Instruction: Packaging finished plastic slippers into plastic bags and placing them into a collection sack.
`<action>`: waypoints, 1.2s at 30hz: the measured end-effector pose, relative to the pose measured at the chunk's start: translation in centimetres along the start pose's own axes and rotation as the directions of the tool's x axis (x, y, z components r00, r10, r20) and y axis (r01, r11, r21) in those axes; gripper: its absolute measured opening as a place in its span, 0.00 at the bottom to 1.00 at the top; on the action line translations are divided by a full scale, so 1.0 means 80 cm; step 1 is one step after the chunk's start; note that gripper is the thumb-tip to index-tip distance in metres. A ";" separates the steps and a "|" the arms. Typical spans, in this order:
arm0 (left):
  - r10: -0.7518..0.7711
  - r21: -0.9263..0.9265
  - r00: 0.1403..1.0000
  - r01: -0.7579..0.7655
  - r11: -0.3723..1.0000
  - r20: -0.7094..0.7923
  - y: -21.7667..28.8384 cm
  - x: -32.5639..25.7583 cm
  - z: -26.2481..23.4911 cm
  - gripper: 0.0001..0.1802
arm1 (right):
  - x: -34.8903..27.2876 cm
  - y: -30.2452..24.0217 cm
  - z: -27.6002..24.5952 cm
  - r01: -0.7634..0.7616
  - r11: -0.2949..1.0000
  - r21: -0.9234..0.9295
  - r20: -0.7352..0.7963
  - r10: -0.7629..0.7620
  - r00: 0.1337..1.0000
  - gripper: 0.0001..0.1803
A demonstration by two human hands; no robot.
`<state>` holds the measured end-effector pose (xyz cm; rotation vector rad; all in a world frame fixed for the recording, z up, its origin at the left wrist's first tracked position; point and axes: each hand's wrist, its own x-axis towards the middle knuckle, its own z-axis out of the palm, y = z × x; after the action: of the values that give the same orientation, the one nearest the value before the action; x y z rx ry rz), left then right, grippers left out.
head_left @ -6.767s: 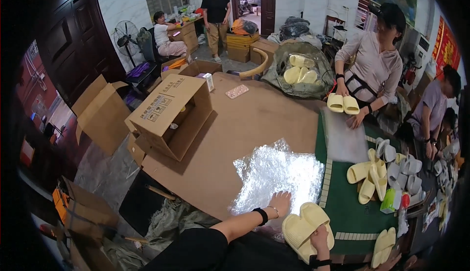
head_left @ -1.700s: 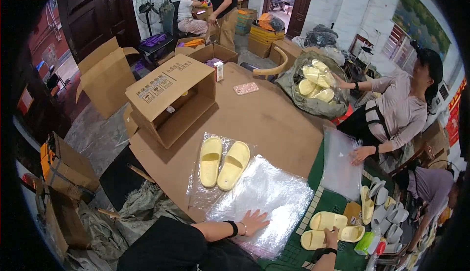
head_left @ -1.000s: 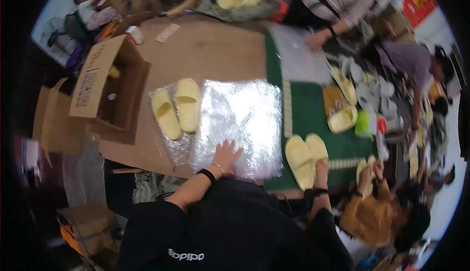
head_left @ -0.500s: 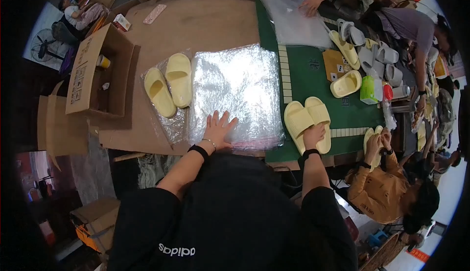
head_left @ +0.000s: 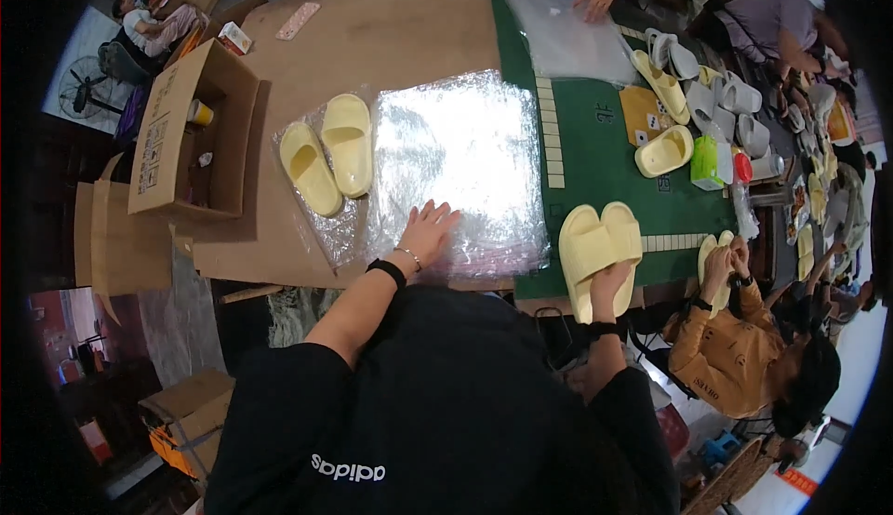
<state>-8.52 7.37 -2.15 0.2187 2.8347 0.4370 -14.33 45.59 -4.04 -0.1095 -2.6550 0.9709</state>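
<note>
Yellow slippers (head_left: 600,250) are gripped at the heel by the right hand (head_left: 609,282) on the green mat (head_left: 605,152); the left hand (head_left: 428,233) is laid flat and open on the bag stack (head_left: 460,166). One bag should be pinned firmly while the pair is kept together.

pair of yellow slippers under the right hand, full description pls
The pair of pale yellow slide slippers looks like moulded foam, each with an open toe and one broad strap. They lie side by side, soles down and touching, on the green mat near the table's front edge. The right hand rests on the heel end of the pair. No bag is around them; the stack of clear plastic bags lies apart, to their left.
</note>
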 end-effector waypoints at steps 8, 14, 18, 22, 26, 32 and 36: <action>-0.075 -0.181 0.997 0.072 0.981 -0.010 0.034 0.041 0.007 0.36 | -0.055 0.037 0.022 -0.233 0.863 -0.448 0.126 0.319 0.939 0.34; -0.103 -0.111 0.987 0.090 0.990 -0.120 0.033 -0.008 0.000 0.44 | -0.071 0.032 0.020 -0.296 0.806 -0.512 0.082 0.389 0.917 0.35; -0.110 -0.066 0.987 0.102 0.993 -0.118 -0.004 -0.029 0.034 0.36 | -0.063 0.004 0.016 -0.308 0.828 -0.468 0.053 0.374 0.926 0.29; -0.059 -0.066 0.991 0.051 0.997 -0.122 -0.022 -0.020 0.034 0.33 | -0.046 0.028 0.025 -0.257 0.911 -0.323 0.098 0.302 0.948 0.25; 0.056 0.089 0.998 -0.056 0.994 -0.006 0.004 -0.006 -0.015 0.43 | -0.019 -0.008 -0.008 0.064 0.998 0.014 0.017 -0.064 0.998 0.22; 0.025 0.167 0.997 -0.012 0.986 -0.075 -0.008 0.000 0.026 0.29 | -0.028 -0.083 -0.048 0.064 0.954 0.293 0.145 -0.111 0.983 0.24; 0.060 0.084 0.998 -0.057 0.995 -0.032 -0.010 -0.010 0.018 0.29 | -0.031 -0.129 -0.079 0.153 0.954 0.256 0.255 -0.219 0.942 0.24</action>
<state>-7.46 6.88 -3.55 0.3144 2.8892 0.3382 -9.59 41.11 6.49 0.3543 -2.7062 1.3066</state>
